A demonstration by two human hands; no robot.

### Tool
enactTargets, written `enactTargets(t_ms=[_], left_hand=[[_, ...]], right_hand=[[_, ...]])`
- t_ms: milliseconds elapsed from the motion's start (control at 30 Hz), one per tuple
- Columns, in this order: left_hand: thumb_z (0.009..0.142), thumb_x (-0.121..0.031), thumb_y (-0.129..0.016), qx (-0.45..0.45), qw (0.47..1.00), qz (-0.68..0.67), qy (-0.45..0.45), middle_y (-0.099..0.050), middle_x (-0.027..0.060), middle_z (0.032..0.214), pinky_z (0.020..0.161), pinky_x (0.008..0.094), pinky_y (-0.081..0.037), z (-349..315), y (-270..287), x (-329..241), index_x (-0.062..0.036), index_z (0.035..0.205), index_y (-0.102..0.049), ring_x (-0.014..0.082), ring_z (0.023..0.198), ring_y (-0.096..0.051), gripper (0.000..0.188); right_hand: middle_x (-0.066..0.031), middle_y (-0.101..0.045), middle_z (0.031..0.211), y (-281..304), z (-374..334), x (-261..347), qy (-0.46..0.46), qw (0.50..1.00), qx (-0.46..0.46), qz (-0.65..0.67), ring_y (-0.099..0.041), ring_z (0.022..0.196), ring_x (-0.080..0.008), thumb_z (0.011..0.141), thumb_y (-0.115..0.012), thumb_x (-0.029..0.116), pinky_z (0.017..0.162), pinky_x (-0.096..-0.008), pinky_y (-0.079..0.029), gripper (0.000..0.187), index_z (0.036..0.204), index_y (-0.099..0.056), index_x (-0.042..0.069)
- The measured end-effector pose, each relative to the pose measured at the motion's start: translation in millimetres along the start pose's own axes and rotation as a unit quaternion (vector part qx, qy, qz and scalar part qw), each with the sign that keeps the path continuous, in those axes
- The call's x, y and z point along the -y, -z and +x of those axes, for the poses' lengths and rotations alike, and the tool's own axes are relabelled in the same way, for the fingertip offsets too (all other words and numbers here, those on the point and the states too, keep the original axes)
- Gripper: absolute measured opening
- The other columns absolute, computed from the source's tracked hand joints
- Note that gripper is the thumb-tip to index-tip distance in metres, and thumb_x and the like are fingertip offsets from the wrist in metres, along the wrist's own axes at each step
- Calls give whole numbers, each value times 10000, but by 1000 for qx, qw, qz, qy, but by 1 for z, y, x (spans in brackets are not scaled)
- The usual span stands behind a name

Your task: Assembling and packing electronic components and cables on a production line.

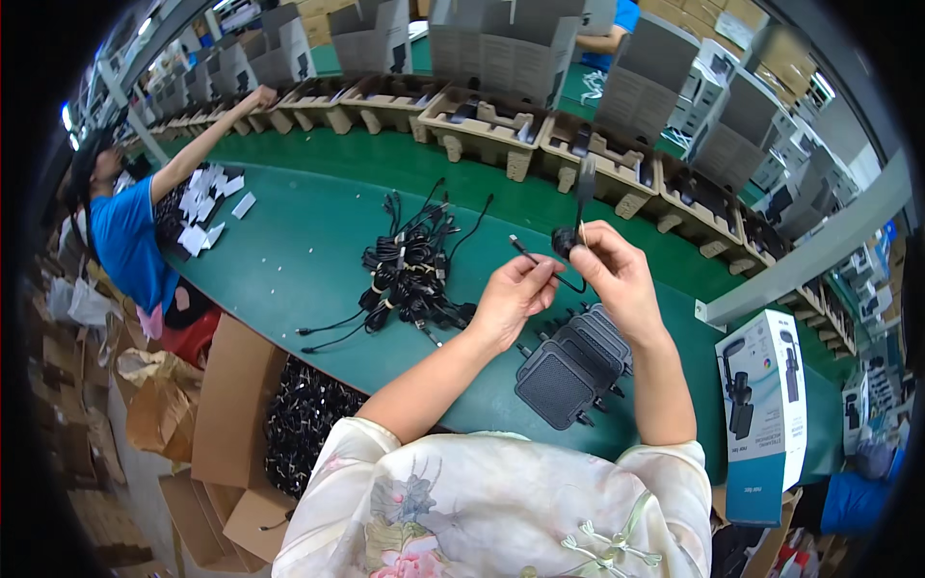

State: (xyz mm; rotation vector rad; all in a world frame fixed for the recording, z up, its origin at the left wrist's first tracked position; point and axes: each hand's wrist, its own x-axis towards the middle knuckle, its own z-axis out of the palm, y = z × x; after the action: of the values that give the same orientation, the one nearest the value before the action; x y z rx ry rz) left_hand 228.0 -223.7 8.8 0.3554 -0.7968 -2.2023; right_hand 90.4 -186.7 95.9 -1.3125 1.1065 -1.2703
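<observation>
Black cable (563, 241), held up over the worktop (318, 279), right of the cable pile (409, 260): left hand (520, 292) pinches it near one plug (515, 240), right hand (617, 277) grips its coiled part. Step in hand reads as handling this single cable's end; next move seems to call for a steady right grip while the left guides the plug.

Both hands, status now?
Left hand: closed, fingertips pinching a thin black cable.
Right hand: closed, holding a black cable bundle between thumb and fingers.
</observation>
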Motion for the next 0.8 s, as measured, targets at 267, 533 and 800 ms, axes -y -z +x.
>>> enactTargets(t_ms=[267,533,800], left_hand=[[840,43,-506,9,982,164,-88,-581,97,933,547,205,-420,3,-25,13,4,1142,-457,112,703,-548,308],[863,23,-491,-52,929,350,-112,-538,99,1009,592,208,-442,7,27,30,-28,1261,-323,113,729,-553,436],[862,20,-505,-79,909,397,-100,-529,80,964,585,199,-422,14,52,42,-17,1240,-341,99,681,-531,414]], right_hand=[[-112,-614,882,31,-39,-11,90,929,-7,-358,-591,780,-289,747,-650,61,695,-354,-466,300,1030,-551,43],[-134,-587,786,175,25,-1,209,623,-258,-708,-556,773,-314,747,-622,81,681,-383,-427,318,1056,-558,51],[-53,-613,714,263,119,-12,126,426,-115,-888,-578,755,-223,719,-558,125,674,-333,-425,99,801,-604,91]])
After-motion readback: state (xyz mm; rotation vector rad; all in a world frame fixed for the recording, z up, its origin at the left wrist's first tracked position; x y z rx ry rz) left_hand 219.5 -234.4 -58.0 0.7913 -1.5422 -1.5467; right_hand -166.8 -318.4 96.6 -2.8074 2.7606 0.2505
